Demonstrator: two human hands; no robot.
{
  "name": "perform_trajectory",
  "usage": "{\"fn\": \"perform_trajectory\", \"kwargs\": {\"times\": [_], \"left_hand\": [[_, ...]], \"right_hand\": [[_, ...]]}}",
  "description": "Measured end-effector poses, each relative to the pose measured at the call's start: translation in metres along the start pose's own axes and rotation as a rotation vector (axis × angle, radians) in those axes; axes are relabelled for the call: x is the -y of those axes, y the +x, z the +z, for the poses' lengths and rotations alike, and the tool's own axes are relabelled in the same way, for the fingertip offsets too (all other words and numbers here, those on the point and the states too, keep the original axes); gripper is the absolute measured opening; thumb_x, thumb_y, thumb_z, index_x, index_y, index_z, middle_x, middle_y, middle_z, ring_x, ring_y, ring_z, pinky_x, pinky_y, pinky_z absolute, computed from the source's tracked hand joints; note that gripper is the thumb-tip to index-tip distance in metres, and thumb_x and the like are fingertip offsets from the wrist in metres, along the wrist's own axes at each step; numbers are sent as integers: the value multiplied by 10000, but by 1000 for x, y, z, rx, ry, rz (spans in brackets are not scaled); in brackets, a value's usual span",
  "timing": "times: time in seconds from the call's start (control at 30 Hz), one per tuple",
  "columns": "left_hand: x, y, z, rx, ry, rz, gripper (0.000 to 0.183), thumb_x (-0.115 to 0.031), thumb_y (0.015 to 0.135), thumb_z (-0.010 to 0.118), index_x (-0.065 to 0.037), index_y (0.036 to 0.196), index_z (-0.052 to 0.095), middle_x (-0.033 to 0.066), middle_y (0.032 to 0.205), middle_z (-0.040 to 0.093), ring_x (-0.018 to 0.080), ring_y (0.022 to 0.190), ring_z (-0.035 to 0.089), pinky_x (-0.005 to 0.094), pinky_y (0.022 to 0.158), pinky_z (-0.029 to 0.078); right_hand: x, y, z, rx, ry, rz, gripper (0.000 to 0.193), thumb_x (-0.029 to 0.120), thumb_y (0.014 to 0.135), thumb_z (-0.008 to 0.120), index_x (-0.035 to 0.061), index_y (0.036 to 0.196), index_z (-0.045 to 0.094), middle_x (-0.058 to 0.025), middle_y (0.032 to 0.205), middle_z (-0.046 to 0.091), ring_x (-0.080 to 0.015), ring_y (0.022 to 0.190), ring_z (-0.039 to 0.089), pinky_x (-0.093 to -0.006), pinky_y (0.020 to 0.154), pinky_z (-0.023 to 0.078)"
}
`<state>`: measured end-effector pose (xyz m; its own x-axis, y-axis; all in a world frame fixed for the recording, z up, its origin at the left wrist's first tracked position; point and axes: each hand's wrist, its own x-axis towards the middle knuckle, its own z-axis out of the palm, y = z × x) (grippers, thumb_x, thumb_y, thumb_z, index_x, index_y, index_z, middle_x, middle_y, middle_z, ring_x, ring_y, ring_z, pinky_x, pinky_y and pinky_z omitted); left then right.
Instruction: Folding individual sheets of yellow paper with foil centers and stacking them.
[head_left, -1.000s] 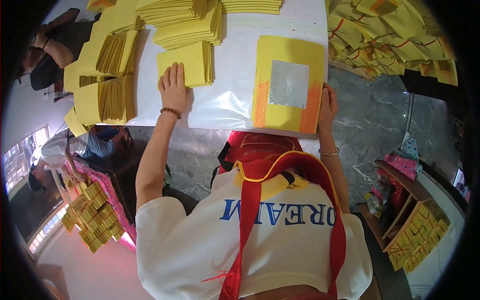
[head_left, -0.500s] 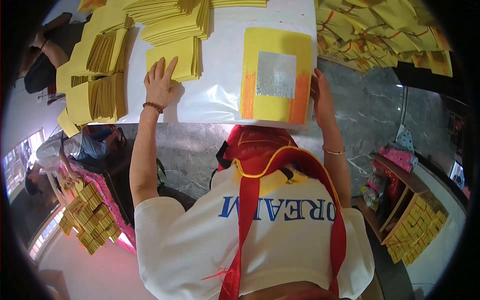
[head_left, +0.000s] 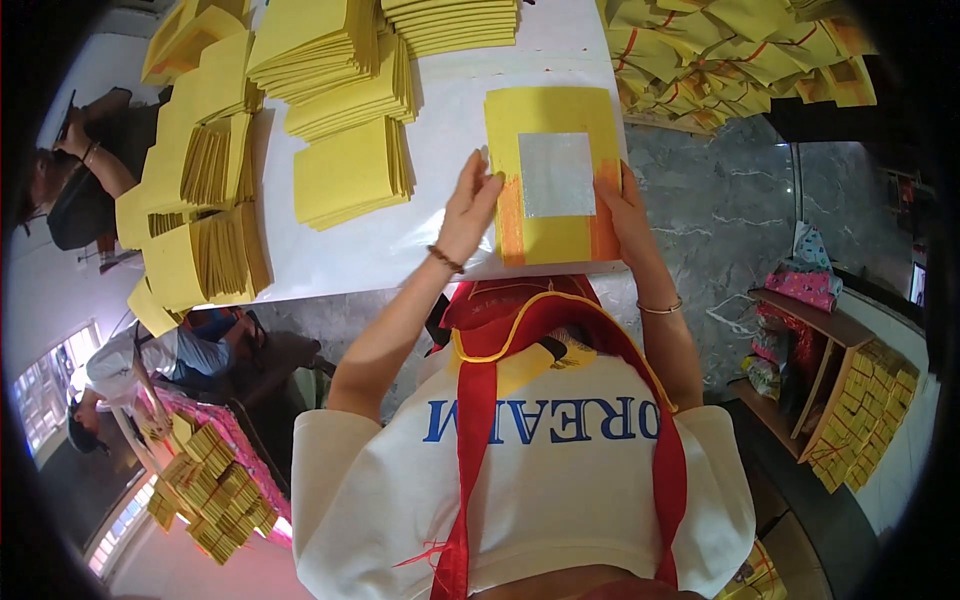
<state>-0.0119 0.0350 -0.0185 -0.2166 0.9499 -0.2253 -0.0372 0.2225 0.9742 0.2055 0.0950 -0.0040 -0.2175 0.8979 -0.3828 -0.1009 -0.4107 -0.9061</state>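
Note:
A stack of yellow paper sheets (head_left: 556, 243) lies near the table's front right edge. Its top sheet bears a silver square (head_left: 556, 175) and orange bands down both sides. My left hand (head_left: 472, 208) grips the stack's left edge, its thumb at the paper and its fingers along the side. From the right, my right hand (head_left: 624, 215) clasps the opposite edge, thumb on top and fingers partly hidden behind the side. A smaller pile of folded yellow paper (head_left: 350, 172) rests left of my left hand, touched by neither hand.
More yellow piles (head_left: 315, 45) stand farther back on the white-covered table (head_left: 440, 120), and fanned bundles (head_left: 225, 165) line its left side. Tied yellow bundles (head_left: 700, 60) lie beyond the right edge. A person (head_left: 130, 365) sits at far left beside stacked bundles. A wooden shelf (head_left: 815, 360) stands right.
My left hand has left the smaller yellow pile and moved right to the stack's left edge. My right hand's thumb has come onto the top sheet. The whole view has shifted slightly.

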Motion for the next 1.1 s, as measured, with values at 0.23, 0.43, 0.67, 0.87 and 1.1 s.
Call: {"fn": "perform_trajectory", "kwargs": {"times": [0.23, 0.43, 0.67, 0.87, 1.1], "left_hand": [[-1, 19, 8, -7, -179, 55, 481, -63, 853, 485, 61, 1306, 379, 157, 1178, 564, 176, 1045, 537, 290, 892, 420], [-3, 19, 4, -82, -218, -17, 474, -53, 838, 487, 69, 1289, 405, 148, 1081, 611, 197, 954, 577, 290, 862, 440], [20, 13, 17, -192, -15, 81, 535, -156, 879, 510, 64, 1336, 341, 193, 1279, 427, 260, 1178, 429, 319, 995, 335], [16, 13, 26, -184, -147, 43, 532, -153, 876, 522, 58, 1333, 351, 191, 1273, 418, 256, 1183, 420, 325, 1008, 326], [-17, -6, 6, -217, 489, 388, 429, -81, 818, 575, 10, 1226, 481, 168, 1178, 503, 310, 1072, 485, 369, 941, 375]], "right_hand": [[-10, 6, 22, -51, 124, -30, 552, 131, 895, 538, 2, 1367, 281, -112, 1242, 482, -168, 1111, 490, -281, 934, 409], [-10, 9, 23, -43, 98, 0, 586, 160, 898, 565, 34, 1385, 264, -109, 1265, 455, -167, 1126, 471, -289, 951, 402], [4, 34, 14, -48, -177, -167, 597, 146, 888, 550, 34, 1395, 254, -124, 1285, 423, -193, 1142, 447, -301, 973, 372], [10, 42, 13, 66, 56, -71, 570, 114, 891, 534, 42, 1387, 261, -97, 1298, 419, -179, 1155, 440, -296, 963, 385], [14, 35, -5, -179, -735, -787, 406, 109, 836, 576, 71, 1232, 496, -112, 1219, 502, -251, 1114, 490, -371, 966, 360]]}}
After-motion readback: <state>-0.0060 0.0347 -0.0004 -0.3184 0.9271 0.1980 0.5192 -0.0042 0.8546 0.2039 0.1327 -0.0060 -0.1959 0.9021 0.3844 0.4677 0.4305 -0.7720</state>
